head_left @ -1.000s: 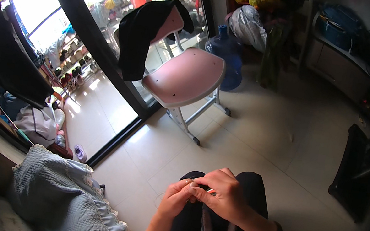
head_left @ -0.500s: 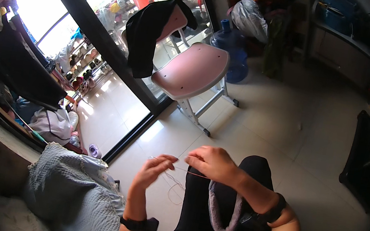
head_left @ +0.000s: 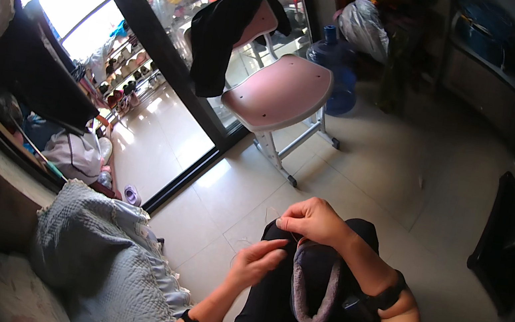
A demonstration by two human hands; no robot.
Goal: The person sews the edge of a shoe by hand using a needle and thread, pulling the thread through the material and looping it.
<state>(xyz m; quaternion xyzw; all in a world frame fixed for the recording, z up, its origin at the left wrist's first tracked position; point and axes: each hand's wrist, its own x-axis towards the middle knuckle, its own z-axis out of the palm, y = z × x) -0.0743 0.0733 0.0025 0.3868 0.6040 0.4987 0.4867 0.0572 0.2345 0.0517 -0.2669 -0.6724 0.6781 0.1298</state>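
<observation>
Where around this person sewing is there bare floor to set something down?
The tiled floor lies bare between the pink chair, the person's knee and the dark stand at right; another strip runs along the glass door. The back corner, around the water bottle and bags, is crowded.

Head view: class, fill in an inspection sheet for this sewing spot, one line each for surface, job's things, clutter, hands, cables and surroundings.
Surface: lap in dark trousers, over a pale tiled floor.
Job's things: dark garment with a grey fleecy lining on the lap; thin thread near the fingers; needle too small to tell.
Clutter: grey quilt at the left; bags piled at the top.
Hands: left hand pinching by the garment; right hand pinching at its edge.
Cables: nothing seen.
Surroundings: pink chair draped with a black cloth, blue water jug, glass door.
</observation>
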